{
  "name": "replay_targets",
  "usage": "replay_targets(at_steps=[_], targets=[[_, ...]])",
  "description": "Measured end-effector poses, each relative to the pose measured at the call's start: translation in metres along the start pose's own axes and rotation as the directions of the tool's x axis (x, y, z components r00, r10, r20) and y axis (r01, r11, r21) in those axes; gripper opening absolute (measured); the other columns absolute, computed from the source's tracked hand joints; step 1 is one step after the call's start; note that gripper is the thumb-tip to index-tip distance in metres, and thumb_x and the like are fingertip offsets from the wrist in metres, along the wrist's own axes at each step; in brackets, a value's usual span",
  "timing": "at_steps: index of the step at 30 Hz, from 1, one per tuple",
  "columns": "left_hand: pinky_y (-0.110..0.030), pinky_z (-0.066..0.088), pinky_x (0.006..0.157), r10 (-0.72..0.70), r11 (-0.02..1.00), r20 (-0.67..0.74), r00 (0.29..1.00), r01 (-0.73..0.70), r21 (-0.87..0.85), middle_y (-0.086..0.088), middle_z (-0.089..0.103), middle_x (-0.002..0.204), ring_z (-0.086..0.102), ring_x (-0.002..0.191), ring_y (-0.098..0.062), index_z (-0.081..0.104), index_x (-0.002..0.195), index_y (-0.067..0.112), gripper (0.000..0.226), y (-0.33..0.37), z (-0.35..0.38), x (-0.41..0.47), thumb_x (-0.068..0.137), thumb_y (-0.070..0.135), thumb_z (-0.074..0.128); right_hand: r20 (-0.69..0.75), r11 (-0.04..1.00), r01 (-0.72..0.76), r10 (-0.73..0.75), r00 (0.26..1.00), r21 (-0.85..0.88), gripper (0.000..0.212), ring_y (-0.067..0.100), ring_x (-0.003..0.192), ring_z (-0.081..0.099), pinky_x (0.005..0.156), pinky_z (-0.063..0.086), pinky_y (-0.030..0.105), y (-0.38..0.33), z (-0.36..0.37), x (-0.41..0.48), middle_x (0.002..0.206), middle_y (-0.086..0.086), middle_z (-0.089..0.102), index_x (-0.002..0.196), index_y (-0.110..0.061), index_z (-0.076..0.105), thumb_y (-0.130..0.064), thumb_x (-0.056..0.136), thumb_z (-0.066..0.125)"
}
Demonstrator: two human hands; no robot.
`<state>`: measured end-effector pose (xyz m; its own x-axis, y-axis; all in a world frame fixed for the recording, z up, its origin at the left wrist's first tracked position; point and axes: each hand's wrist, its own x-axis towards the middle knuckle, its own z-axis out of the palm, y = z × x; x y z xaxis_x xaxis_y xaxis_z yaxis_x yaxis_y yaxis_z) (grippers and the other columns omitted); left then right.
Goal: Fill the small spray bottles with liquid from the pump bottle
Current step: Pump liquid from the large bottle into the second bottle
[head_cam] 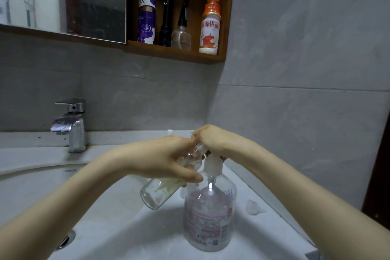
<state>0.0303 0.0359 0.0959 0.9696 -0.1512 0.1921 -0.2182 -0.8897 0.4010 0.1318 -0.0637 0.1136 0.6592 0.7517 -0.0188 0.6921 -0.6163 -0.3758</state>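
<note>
Dim, cool light is falling from above, leaving the wooden shelf (175,51) recess dark and soft shadows pooling on the sink (118,224). Small glints are showing on the faucet (70,124). Wide-angle distortion is bending the frame edges, and the whole picture is looking slightly soft and grainy.

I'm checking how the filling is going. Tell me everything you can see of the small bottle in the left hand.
The small spray bottle is clear, round-bodied and capless. The left hand grips its upper half, tilting it, neck up toward the pump bottle's white pump head, base down-left over the sink. A little pale liquid clings inside.
</note>
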Motion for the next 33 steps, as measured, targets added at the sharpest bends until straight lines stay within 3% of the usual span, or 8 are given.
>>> replay_targets(at_steps=[5, 13, 18, 21, 23, 25, 30, 33], targets=[[-0.011, 0.043, 0.061, -0.002, 1.000, -0.005, 1.000, 0.002, -0.011, 0.006, 0.063, 0.080, 0.060, 0.068, 0.000, 0.056, 0.108, 0.006, 0.033, 0.002, -0.002, 0.000, 0.085, 0.026, 0.068, -0.007, 0.999, -0.028, 0.028, 1.000, 0.034, 0.006, 0.028, 0.075, 0.048, 0.054, 0.036, 0.024, -0.004, -0.004, -0.002, 0.086, 0.018, 0.052, 0.088, -0.004, 0.059, -0.008, 0.085, 0.056], [-0.010, 0.038, 0.057, 0.002, 1.000, -0.015, 1.000, -0.001, 0.022, 0.012, 0.055, 0.070, 0.055, 0.060, 0.005, 0.055, 0.094, 0.010, 0.024, 0.001, -0.003, 0.000, 0.085, 0.027, 0.068, -0.012, 0.999, -0.048, 0.047, 0.999, -0.003, 0.024, 0.029, 0.076, 0.049, 0.056, 0.036, 0.025, -0.007, -0.004, -0.001, 0.090, 0.021, 0.054, 0.104, 0.002, 0.064, -0.003, 0.088, 0.046], [-0.011, 0.040, 0.057, 0.008, 1.000, -0.018, 1.000, -0.008, 0.024, 0.011, 0.058, 0.073, 0.057, 0.062, 0.003, 0.056, 0.095, 0.011, 0.024, 0.001, -0.004, -0.001, 0.084, 0.028, 0.069, -0.013, 0.998, -0.048, 0.049, 0.999, 0.028, 0.007, 0.028, 0.075, 0.047, 0.053, 0.034, 0.024, -0.010, -0.004, -0.004, 0.083, 0.019, 0.052, 0.091, -0.003, 0.059, -0.004, 0.087, 0.053], [-0.032, 0.052, 0.072, -0.001, 1.000, -0.011, 1.000, 0.001, 0.014, -0.004, 0.067, 0.085, 0.066, 0.075, -0.011, 0.055, 0.100, 0.006, 0.031, -0.001, -0.004, -0.001, 0.084, 0.028, 0.069, -0.009, 0.994, -0.033, 0.034, 0.999, 0.103, 0.002, 0.025, 0.070, 0.044, 0.052, 0.033, 0.023, -0.009, -0.004, -0.010, 0.067, 0.008, 0.047, 0.086, -0.006, 0.057, -0.005, 0.085, 0.057], [-0.041, 0.052, 0.078, 0.001, 1.000, 0.000, 1.000, -0.001, 0.003, -0.008, 0.069, 0.090, 0.067, 0.079, -0.015, 0.055, 0.104, 0.004, 0.034, -0.002, -0.004, -0.001, 0.084, 0.028, 0.069, -0.009, 0.991, -0.018, 0.019, 1.000, 0.135, 0.008, 0.023, 0.062, 0.043, 0.052, 0.033, 0.022, -0.007, -0.004, -0.011, 0.059, 0.002, 0.045, 0.077, -0.008, 0.056, -0.003, 0.084, 0.057], [-0.040, 0.052, 0.078, -0.004, 1.000, 0.012, 1.000, 0.004, 0.005, -0.008, 0.069, 0.091, 0.068, 0.079, -0.015, 0.055, 0.106, 0.004, 0.035, -0.001, -0.002, 0.000, 0.084, 0.028, 0.069, 0.002, 0.995, -0.011, 0.011, 1.000, 0.102, 0.014, 0.021, 0.059, 0.042, 0.052, 0.035, 0.022, -0.005, -0.003, -0.009, 0.056, 0.000, 0.044, 0.072, -0.009, 0.054, -0.004, 0.084, 0.059], [-0.039, 0.051, 0.076, -0.029, 0.999, 0.015, 0.999, 0.028, 0.036, -0.011, 0.068, 0.090, 0.065, 0.081, -0.021, 0.055, 0.102, 0.003, 0.035, -0.004, 0.002, 0.001, 0.084, 0.029, 0.069, 0.012, 1.000, 0.001, -0.001, 1.000, -0.001, 0.011, 0.024, 0.073, 0.046, 0.054, 0.035, 0.022, -0.006, 0.002, -0.008, 0.059, 0.001, 0.044, 0.077, -0.009, 0.055, -0.009, 0.086, 0.060], [-0.036, 0.053, 0.074, -0.021, 1.000, 0.013, 1.000, 0.020, 0.016, -0.005, 0.067, 0.087, 0.065, 0.074, -0.011, 0.056, 0.103, 0.003, 0.036, -0.003, 0.001, 0.000, 0.084, 0.030, 0.069, -0.001, 0.999, -0.013, 0.013, 1.000, 0.029, 0.009, 0.024, 0.068, 0.046, 0.052, 0.034, 0.023, -0.007, -0.001, -0.010, 0.061, 0.003, 0.046, 0.078, -0.007, 0.057, -0.007, 0.088, 0.057]])
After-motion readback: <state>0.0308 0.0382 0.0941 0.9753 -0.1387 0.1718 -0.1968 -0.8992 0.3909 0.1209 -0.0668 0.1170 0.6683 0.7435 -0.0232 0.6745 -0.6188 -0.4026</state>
